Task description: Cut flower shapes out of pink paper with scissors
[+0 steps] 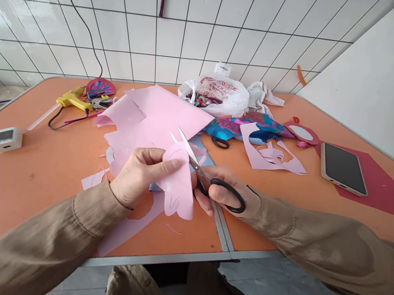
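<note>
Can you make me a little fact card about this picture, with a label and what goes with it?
Left grip: holds pink cutout
Right grip: holds scissors
Blades: parted, at the cutout's edge
Behind: big pink sheet, plastic bag
Far left: white box, yellow glue gun
Right: phone on red sheet

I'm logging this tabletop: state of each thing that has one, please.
Scissors: blades apart, in right hand
Pink cutout: pinched in left hand
Large pink paper: left edge curled
Phone: face up, screen dark
Yellow glue gun: lying on side
Plastic bag: crumpled, contents showing
White box: dark panel upward
</note>
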Demonstrator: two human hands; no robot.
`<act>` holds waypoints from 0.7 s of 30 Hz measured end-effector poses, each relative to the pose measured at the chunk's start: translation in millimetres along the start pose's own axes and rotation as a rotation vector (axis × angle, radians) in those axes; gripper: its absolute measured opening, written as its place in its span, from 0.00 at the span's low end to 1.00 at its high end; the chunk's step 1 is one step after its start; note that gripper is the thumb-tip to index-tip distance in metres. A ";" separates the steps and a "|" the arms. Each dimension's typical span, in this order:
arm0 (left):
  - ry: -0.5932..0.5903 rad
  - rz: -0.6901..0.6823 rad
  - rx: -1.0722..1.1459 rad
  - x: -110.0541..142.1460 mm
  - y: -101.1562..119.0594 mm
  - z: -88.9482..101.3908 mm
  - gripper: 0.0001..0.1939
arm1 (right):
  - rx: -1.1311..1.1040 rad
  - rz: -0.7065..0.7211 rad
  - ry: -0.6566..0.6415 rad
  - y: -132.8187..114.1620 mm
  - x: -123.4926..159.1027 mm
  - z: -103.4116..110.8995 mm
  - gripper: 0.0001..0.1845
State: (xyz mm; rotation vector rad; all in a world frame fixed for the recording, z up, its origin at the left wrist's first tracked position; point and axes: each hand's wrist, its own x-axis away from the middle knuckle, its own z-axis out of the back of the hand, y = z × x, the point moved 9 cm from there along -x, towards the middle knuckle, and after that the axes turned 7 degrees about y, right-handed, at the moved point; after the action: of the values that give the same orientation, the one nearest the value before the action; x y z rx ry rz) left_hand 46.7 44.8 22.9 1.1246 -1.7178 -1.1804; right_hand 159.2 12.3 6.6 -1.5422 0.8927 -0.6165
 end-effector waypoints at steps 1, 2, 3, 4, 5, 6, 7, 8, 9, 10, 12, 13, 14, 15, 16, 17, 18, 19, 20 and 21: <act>0.012 -0.002 -0.008 -0.2 0.5 0.8 0.15 | -0.002 -0.005 0.005 0.9 0.1 0.5 0.24; 0.020 -0.006 -0.016 -0.2 1.1 1.2 0.15 | -0.004 -0.012 0.011 1.7 0.2 1.2 0.24; 0.023 -0.008 -0.028 -0.2 1.5 1.2 0.16 | -0.007 -0.019 0.016 2.3 0.4 1.5 0.24; 0.024 -0.012 -0.041 -0.1 2.0 1.1 0.16 | -0.009 -0.025 0.022 2.7 0.6 1.9 0.24; 0.024 -0.018 -0.055 -0.1 2.5 1.0 0.16 | -0.011 -0.032 0.027 2.9 0.9 2.1 0.24; 0.025 -0.025 -0.068 0.0 3.1 1.1 0.16 | -0.010 -0.042 0.031 3.1 1.1 2.2 0.25; 0.027 -0.032 -0.079 0.0 3.6 1.3 0.16 | -0.012 -0.050 0.034 3.0 1.3 2.1 0.25; 0.027 -0.038 -0.087 0.0 4.1 1.4 0.17 | -0.013 -0.058 0.034 2.9 1.4 1.9 0.25; 0.025 -0.044 -0.093 0.0 4.5 1.5 0.17 | -0.013 -0.066 0.035 2.8 1.5 1.6 0.26; 0.023 -0.048 -0.096 0.0 4.9 1.5 0.17 | -0.014 -0.076 0.037 2.9 1.5 1.5 0.27; 0.013 -0.051 -0.103 -0.1 5.0 1.2 0.17 | -0.014 -0.091 0.036 3.0 1.3 1.0 0.28; 0.009 -0.052 -0.104 -0.1 5.1 1.0 0.17 | -0.013 -0.095 0.035 3.1 1.0 1.0 0.28; 0.007 -0.054 -0.105 -0.2 5.3 1.1 0.17 | -0.011 -0.096 0.033 3.0 0.8 0.7 0.29; 0.007 -0.057 -0.106 -0.3 5.6 1.1 0.17 | -0.009 -0.093 0.029 2.6 0.6 0.5 0.29; 0.005 -0.060 -0.106 -0.4 5.9 0.9 0.16 | -0.006 -0.084 0.025 1.8 0.3 0.2 0.29; 0.004 -0.062 -0.107 -0.4 6.1 0.7 0.16 | -0.003 -0.075 0.022 1.0 0.1 0.1 0.29; 0.001 -0.063 -0.107 -0.5 6.4 0.2 0.16 | 0.001 -0.067 0.021 0.3 -0.1 0.0 0.28; -0.003 -0.062 -0.109 -0.4 6.6 -0.4 0.16 | 0.004 -0.064 0.020 0.0 -0.3 0.0 0.28; -0.010 -0.062 -0.109 -0.4 6.8 -1.3 0.16 | 0.005 -0.065 0.022 0.0 -0.3 0.1 0.28; -0.018 -0.062 -0.108 -0.3 7.2 -2.3 0.16 | 0.004 -0.069 0.024 0.4 -0.3 0.2 0.28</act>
State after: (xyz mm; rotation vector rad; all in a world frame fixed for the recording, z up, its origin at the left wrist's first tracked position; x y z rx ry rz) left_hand 47.2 45.8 30.4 1.1117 -1.6225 -1.3086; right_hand 159.1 12.6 6.2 -1.5699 0.8585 -0.6871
